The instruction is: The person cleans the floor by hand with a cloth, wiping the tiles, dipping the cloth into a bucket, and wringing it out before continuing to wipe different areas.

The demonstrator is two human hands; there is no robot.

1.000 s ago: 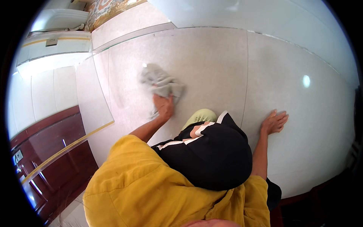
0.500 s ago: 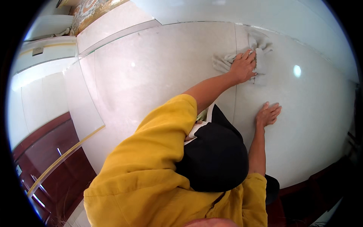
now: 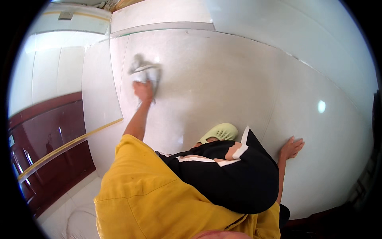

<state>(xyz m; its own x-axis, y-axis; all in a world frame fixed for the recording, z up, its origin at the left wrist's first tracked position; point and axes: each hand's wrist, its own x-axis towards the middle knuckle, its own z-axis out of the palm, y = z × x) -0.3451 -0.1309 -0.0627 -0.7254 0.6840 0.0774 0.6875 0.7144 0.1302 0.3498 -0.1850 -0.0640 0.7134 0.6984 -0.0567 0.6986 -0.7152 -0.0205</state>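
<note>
A crumpled grey-white cloth [image 3: 152,73] lies on the pale tiled surface [image 3: 215,83] toward the far left, slightly smeared by motion. My left hand [image 3: 144,91] is closed on the near side of the cloth, with that arm stretched forward and left. Off to the right, my right hand [image 3: 292,148] rests flat on the same surface with its fingers out. It holds nothing, and its forearm runs back beside my bent knee.
My foot in a light green clog [image 3: 223,132] is planted between my arms. At left stand a clear panel with a yellow-taped edge [image 3: 79,139] and dark red cabinetry [image 3: 47,131]. A pale wall [image 3: 294,24] borders the far side.
My left hand has swept the cloth from the far right across to the far left. My right hand stays flat on the tiles. The view has shifted, and the green clog now shows.
</note>
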